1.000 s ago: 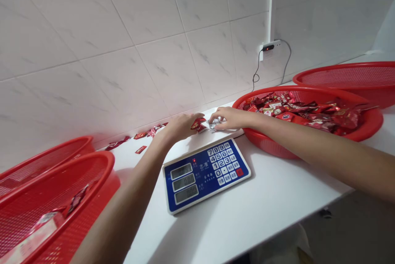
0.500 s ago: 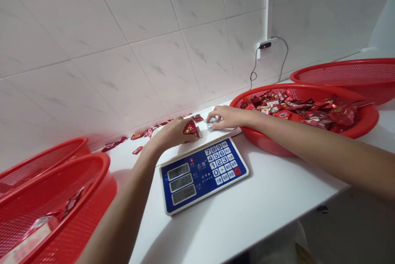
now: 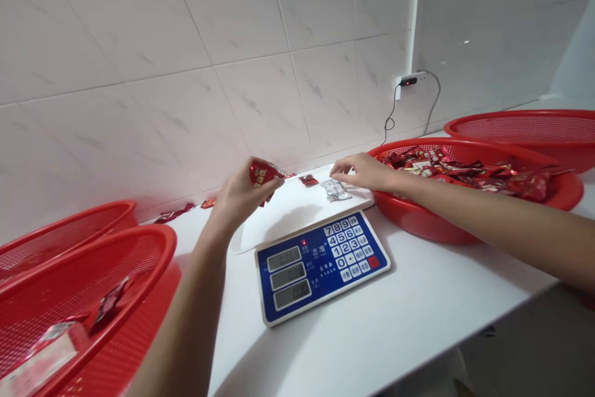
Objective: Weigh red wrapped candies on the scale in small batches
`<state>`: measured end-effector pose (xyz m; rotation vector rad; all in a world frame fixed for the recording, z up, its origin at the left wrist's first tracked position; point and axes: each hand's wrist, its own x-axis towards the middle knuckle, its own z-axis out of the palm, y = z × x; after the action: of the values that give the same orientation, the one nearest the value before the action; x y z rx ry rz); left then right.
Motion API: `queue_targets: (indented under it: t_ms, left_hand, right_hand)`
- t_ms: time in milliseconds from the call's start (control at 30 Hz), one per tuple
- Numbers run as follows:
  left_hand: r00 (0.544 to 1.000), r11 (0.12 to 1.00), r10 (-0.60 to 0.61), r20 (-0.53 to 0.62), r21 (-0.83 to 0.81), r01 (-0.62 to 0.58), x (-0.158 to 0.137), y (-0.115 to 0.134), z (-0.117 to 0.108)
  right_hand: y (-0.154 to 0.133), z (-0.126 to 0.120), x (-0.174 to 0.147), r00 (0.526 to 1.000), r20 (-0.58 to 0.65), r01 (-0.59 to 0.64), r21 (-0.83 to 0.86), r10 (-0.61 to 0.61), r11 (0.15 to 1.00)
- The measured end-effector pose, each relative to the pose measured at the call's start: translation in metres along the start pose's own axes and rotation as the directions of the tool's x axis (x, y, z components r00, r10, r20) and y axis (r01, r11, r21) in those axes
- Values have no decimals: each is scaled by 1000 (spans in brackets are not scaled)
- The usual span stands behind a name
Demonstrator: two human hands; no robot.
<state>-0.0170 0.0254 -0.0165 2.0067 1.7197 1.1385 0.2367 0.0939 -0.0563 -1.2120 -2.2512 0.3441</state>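
Note:
My left hand [image 3: 246,194] is closed on red packets [image 3: 261,173] and hangs over the left part of the weighing scale's white pan [image 3: 290,214]. More red wrapper shows below its fingers; how many packets it holds I cannot tell. On the pan's right side lies a silver packet [image 3: 336,190], with a small red packet [image 3: 308,180] to its left. Just behind the silver packet, my right hand [image 3: 362,171] has its fingers apart and slightly bent, holding nothing. The scale's blue panel [image 3: 320,298] with keys and three displays faces me.
A red basket [image 3: 425,233] full of red packets stands right of the scale, another basket [image 3: 525,115] behind it. Two more baskets [image 3: 160,248] stand at left, the nearer holding a few packets. Loose packets [image 3: 174,213] lie along the tiled wall.
My left hand has lifted from the pan and moved left with the red packets. My right hand has let go of the silver packet and drawn back from it. The view has shifted slightly.

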Motion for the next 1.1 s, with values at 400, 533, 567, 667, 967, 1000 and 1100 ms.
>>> queue_targets:
  t_ms: [400,533,567,667,967,1000,1100]
  left_hand:
    - [980,999,41,-196,2,-42,-14,11,-40]
    - [975,998,56,-216,45,-47,-25,22,-52]
    - [976,997,69,-207,35,-63,-25,22,-52]
    - [979,994,109,-172,-3,-111,-19,18,-46]
    - [918,966,256,-302,49,-254,-14,19,-19]
    - [911,964,266,-316,68,-258,-14,20,-16]
    - [916,958,285,-282,68,-277,-14,22,-2]
  right_hand:
    - [-67,34,56,996,93,34,-251,-11,967]
    - [-72,52,64,981,193,34,-337,33,941]
    - [-69,54,63,978,205,24,-334,47,942]
    - [-55,54,59,979,204,44,-304,20,952]
    - [-45,18,37,995,-102,10,133,4,991]
    - [-45,14,33,991,-127,0,255,34,967]
    - [-49,9,16,993,-59,-57,529,104,847]
